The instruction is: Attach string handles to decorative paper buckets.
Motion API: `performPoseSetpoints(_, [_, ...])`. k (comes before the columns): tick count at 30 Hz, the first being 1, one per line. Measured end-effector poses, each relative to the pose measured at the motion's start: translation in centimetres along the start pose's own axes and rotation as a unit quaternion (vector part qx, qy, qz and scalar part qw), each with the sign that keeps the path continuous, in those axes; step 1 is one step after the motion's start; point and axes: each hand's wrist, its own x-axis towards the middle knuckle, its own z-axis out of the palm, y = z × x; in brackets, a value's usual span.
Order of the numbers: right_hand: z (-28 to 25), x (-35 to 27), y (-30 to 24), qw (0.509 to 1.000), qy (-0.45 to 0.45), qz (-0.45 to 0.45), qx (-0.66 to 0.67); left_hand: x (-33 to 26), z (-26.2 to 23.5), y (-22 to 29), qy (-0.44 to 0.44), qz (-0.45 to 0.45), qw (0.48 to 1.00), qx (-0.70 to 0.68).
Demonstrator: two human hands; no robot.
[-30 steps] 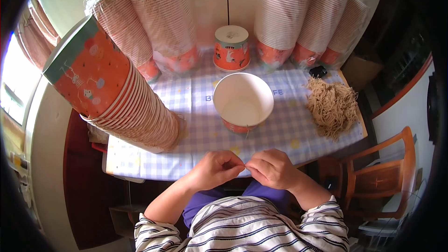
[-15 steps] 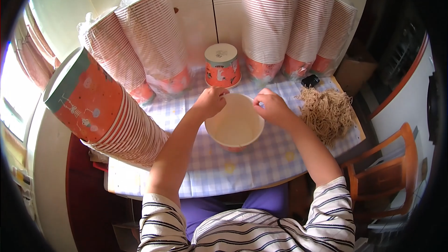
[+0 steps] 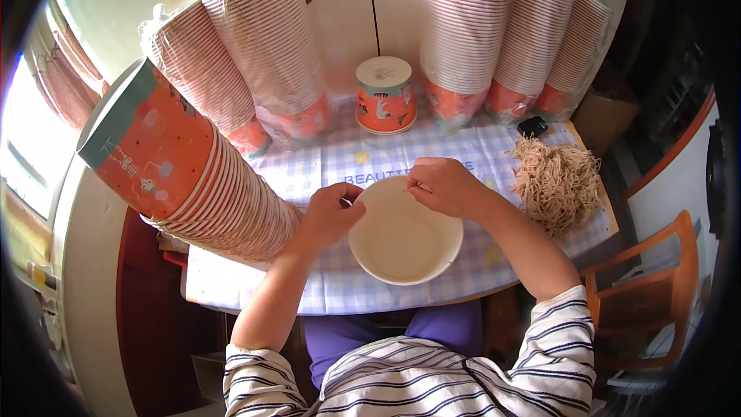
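Note:
An open paper bucket (image 3: 405, 239) with a pale inside stands in front of me on the checked tablecloth, its mouth facing up. My left hand (image 3: 333, 215) is at its left rim, thumb and fingers pinched together. At the far right rim, my right hand (image 3: 441, 187) is closed in a pinch, its fingertips over the mouth. Whatever is between the fingers of either hand is too small to make out. To the right lies a tangled heap of tan cords (image 3: 557, 185). Farther back, an upside-down orange and teal paper bucket (image 3: 386, 108) rests on the cloth.
A leaning stack of nested buckets (image 3: 208, 185) stands close to my left forearm. Plastic-wrapped bucket stacks (image 3: 270, 54) line the back left, with more wrapped stacks (image 3: 467, 38) at the back right. A small black object (image 3: 532, 127) lies beyond the cords. A wooden chair (image 3: 641, 293) is at right.
The bucket has come nearer to me and shows more of its inside. My left hand has moved down along the left rim; the right hand now reaches farther over the far rim.

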Motion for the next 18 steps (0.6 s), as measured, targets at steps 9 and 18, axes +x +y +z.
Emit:
performPoseSetpoints(9, [0.6, -0.7, -0.9, 0.998, -0.044, -0.023, -0.041, -2.6, 1.8, -1.1, 0.056, -0.027, 0.994, -0.091])
performPoseSetpoints(18, [1.0, -0.7, -0.6, 0.997, -0.030, -0.045, -0.062, -2.1, 2.0, 0.8, 0.092, 0.002, 0.993, 0.074])
